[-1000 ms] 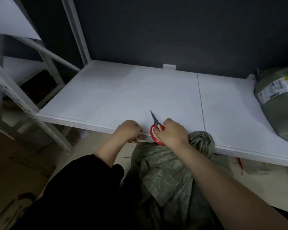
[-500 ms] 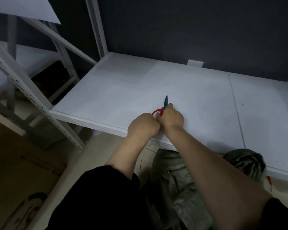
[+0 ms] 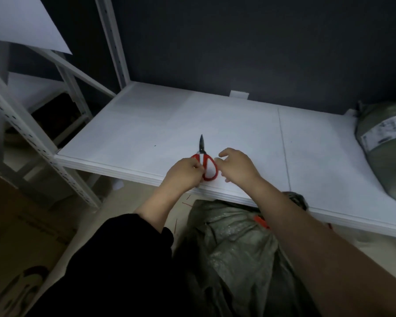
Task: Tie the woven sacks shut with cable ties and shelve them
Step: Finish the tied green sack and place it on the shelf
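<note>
The scissors [image 3: 202,154] with red handles lie flat on the white shelf [image 3: 169,124], near its front edge, and the blades point away toward the dark back wall. The left hand [image 3: 184,172] is at the left handle; its fingers are curled and appear to pinch this loop. The right hand [image 3: 237,167] is just beside the right handle, its fingers loosely bent and holding nothing.

The green woven sack [image 3: 233,248] stands on the floor below the front edge of the shelf, between the two forearms. The right forearm crosses over its top, so the neck is partly hidden; a red cable tie [image 3: 261,221] is visible there.

A second sack [image 3: 389,156] with a paper label lies on the shelf at the far right, well apart from the scissors. A perforated upright post [image 3: 112,42] stands at the shelf's back left corner. A cardboard box [image 3: 21,225] is on the floor at the left, beside the black sleeve [image 3: 124,259].
</note>
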